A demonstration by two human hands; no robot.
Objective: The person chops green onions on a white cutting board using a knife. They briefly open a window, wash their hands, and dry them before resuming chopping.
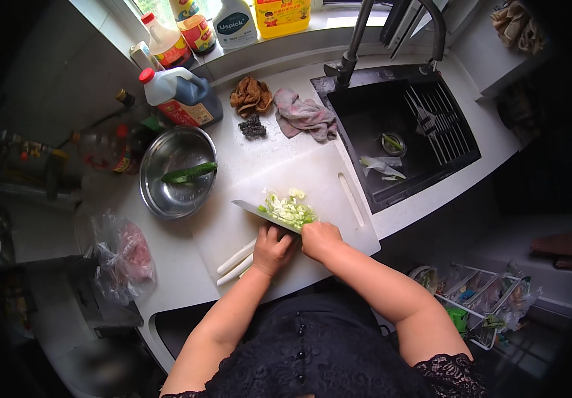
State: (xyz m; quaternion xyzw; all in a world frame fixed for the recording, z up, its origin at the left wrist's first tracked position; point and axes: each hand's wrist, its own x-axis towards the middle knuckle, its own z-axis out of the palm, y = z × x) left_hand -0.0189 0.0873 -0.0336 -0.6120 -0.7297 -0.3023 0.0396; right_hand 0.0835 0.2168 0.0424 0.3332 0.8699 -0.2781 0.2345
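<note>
On the white cutting board [322, 169], my right hand [321, 240] is closed round the handle of a kitchen knife [249, 209], its broad blade slanting to the far left. Just behind the blade, my left hand [275, 251] has its fingers bent down over white scallion stalks [236, 260]; its fingertips are partly hidden. The stalks stick out to the left of that hand. Beyond the blade lies a pile of chopped scallion [290, 209], white and pale green, touching the knife.
Left of the board stands a steel bowl [160, 149] with a cucumber [190, 173] in it. A bag of meat [130, 255] lies near the left edge. At the back are a large sauce jug [183, 99], a cloth [304, 115] and a scrubber [252, 127]. The black sink [392, 192] holds scraps.
</note>
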